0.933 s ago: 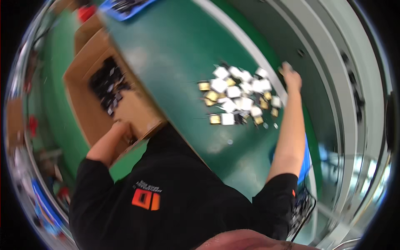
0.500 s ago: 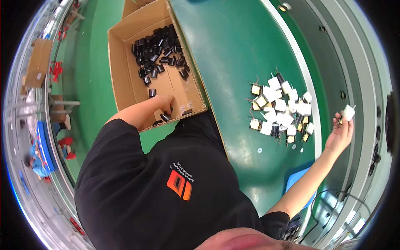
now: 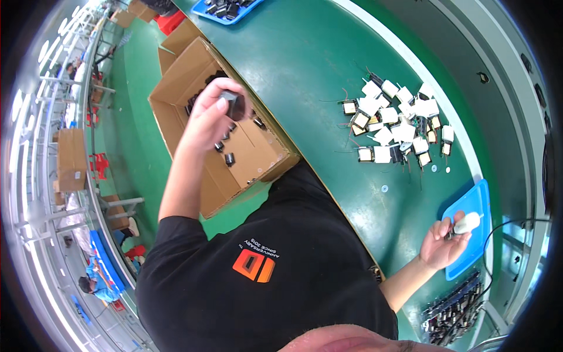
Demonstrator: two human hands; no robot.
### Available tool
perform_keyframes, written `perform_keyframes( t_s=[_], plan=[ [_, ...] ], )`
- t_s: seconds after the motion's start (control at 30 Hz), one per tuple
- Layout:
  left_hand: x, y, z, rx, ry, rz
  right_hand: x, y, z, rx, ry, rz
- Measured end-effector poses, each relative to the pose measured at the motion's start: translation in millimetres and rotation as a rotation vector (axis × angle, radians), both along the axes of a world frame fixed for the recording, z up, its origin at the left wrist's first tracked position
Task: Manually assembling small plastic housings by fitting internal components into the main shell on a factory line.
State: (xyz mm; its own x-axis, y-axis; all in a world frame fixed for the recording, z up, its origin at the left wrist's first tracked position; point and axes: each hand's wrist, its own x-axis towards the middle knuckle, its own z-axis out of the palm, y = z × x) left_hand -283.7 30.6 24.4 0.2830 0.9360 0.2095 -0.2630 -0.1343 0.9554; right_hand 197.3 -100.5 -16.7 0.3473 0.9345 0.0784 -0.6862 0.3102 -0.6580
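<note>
Hands [image 3: 206, 121] [image 3: 441, 249] hold black casing [image 3: 236, 105] (smooth), white block [image 3: 468, 222].

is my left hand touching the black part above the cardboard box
Touching. The head view shows the left hand holding the black part, its thumb against one side.

Box [image 3: 217, 185] left of table [image 3: 293, 70]; parts [image 3: 229, 159] in box; component pile [image 3: 403, 130] on table, tray [image 3: 469, 202] near right edge.

The green surface [image 3: 299, 100] is brightly lit, its right edge is bowed by distortion, and the left hand [image 3: 206, 120] is slightly blurred.
</note>
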Motion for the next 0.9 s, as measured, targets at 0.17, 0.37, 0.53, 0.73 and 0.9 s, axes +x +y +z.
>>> perform_keyframes(
  t_s=[0.17, 0.37, 0.53, 0.73, 0.9],
  plan=[
    [80, 2, 10, -0.209, -0.386, -0.461, -43, 2, -8, -0.061, -0.085, -0.051],
    [148, -6, 6, -0.346, -0.483, -0.662, -42, -16, 9, -0.035, -0.280, -0.141],
    [179, -19, 3, -0.422, -0.278, -0.735, -69, -17, 22, -0.017, -0.213, -0.062],
    [200, -22, 6, -0.185, 0.122, -0.660, -68, -10, 25, 0.034, -0.747, -0.152],
    [209, -24, 9, -0.187, 0.201, -0.609, -69, -10, 46, -0.013, -1.075, -0.201]
  ],
)
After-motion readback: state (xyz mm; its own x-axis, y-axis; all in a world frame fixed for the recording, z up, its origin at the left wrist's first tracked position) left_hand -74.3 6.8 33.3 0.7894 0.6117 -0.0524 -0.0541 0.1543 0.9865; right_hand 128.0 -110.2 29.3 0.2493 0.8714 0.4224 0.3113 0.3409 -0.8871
